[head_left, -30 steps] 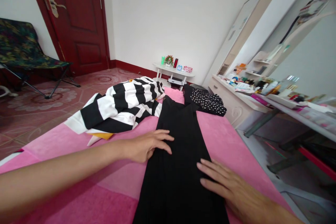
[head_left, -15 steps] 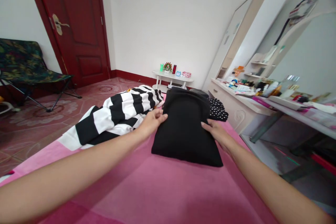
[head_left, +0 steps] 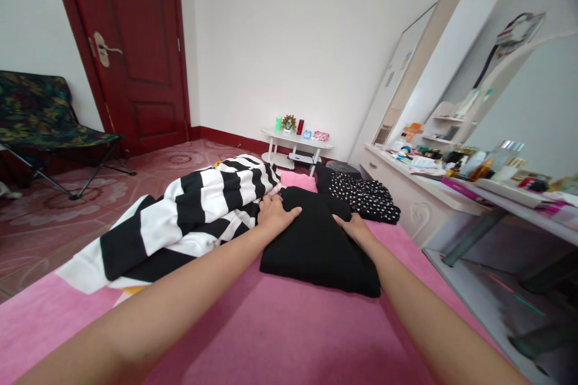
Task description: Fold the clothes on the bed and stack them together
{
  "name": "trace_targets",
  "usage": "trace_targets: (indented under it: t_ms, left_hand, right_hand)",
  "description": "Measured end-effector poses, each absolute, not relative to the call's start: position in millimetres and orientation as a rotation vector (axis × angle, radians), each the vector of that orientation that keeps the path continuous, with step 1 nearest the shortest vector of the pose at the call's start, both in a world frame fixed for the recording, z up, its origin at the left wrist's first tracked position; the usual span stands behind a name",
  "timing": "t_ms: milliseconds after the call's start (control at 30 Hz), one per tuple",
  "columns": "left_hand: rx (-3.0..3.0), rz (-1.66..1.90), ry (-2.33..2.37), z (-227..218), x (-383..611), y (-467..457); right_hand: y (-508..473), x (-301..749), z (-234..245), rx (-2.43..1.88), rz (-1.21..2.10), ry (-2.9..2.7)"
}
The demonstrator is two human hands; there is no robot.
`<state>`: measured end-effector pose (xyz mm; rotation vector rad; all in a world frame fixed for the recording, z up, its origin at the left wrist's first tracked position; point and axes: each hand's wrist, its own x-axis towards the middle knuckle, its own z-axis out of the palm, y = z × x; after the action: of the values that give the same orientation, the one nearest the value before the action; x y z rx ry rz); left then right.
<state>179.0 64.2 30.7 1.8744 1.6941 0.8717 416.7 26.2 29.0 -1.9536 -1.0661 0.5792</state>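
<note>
A folded black garment (head_left: 316, 252) lies on the pink bedspread (head_left: 289, 331) in front of me, its far part folded over in layers. My left hand (head_left: 276, 216) is at its left edge, thumb on top of the cloth and fingers curled over the side. At the right edge, my right hand (head_left: 356, 228) grips the cloth with the thumb on top; its other fingers are mostly hidden. Left of the garment is a rumpled black-and-white striped cloth (head_left: 203, 204), close beside my left hand. Beyond my right hand lies a folded black garment with white dots (head_left: 363, 195).
A low white table (head_left: 298, 136) with small items stands by the far wall. To the right is a cluttered dressing table (head_left: 419, 174) with bottles and a mirror. A folding chair (head_left: 49, 114) stands at left near the red door (head_left: 135, 54).
The far part of the black garment, raised before, has come down and toward me into a shorter fold. The dotted garment behind it now shows more fully. Both hands remain at its sides.
</note>
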Motion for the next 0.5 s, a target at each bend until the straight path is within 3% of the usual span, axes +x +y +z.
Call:
trace_targets:
  t_ms: [233,500]
  left_hand:
    - [2.43,0.8,1.08,30,135,-20]
    - [2.694,0.579,1.006,44,131,-53]
  right_hand:
    - [-49,413,12,-1.701,0.428,-1.467]
    - [-88,391,27,-1.584,0.642,-1.519]
